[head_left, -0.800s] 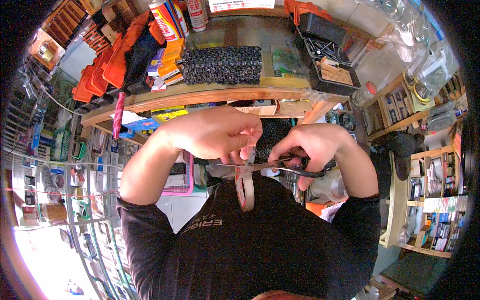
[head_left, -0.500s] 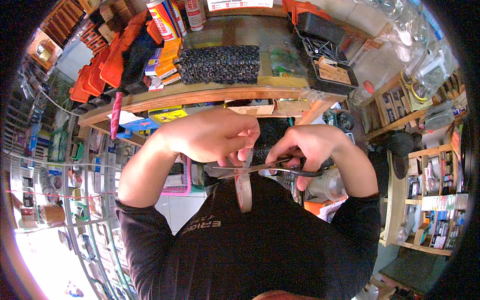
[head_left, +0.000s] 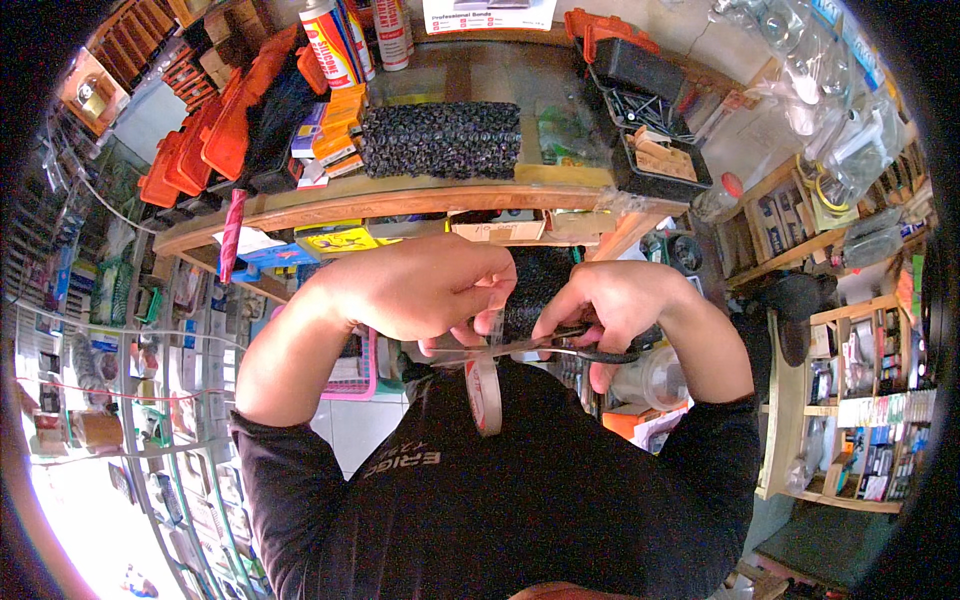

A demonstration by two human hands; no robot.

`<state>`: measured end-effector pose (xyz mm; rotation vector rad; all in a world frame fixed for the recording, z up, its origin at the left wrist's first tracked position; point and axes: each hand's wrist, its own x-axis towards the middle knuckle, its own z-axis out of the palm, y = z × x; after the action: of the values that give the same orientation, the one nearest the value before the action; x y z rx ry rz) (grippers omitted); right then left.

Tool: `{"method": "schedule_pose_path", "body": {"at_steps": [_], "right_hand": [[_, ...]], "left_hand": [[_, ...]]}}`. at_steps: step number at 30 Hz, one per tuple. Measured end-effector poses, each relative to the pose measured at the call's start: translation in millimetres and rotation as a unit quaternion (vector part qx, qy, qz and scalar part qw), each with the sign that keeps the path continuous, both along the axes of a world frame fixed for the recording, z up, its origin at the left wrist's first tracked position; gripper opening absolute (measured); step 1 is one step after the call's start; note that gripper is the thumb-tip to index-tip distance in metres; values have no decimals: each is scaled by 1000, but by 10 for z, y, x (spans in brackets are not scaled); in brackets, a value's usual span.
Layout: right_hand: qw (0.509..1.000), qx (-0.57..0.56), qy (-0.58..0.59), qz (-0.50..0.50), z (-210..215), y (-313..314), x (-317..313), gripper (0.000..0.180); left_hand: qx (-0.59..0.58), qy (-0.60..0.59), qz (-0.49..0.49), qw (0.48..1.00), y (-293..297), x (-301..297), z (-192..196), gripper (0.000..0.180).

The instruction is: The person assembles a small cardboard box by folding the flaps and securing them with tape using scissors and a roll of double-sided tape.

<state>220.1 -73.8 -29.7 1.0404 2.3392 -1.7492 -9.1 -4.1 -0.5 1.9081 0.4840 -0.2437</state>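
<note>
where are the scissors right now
In the head view, the scissors are slightly right of centre, held in the right hand and pointing left toward the left hand, just above the tape roll.

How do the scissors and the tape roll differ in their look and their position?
The scissors have metal blades and black handles; the tape roll is a pale ring with some red on it. 
The scissors lie about level, in the right hand; the tape roll hangs tilted on a strip below the left hand. 
Both are held up in front of the person's body.
</note>
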Motion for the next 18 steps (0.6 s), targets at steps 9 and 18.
{"method": "schedule_pose_path", "body": {"at_steps": [9,18], "right_hand": [[999,-36,-12,-5,1,34,-17,53],[1000,-11,16,-22,17,29,-21,50]], "left_hand": [[-6,11,-1,1000,34,-24,-7,18],[-18,6,-5,1000,117,-50,-62,20]]}}
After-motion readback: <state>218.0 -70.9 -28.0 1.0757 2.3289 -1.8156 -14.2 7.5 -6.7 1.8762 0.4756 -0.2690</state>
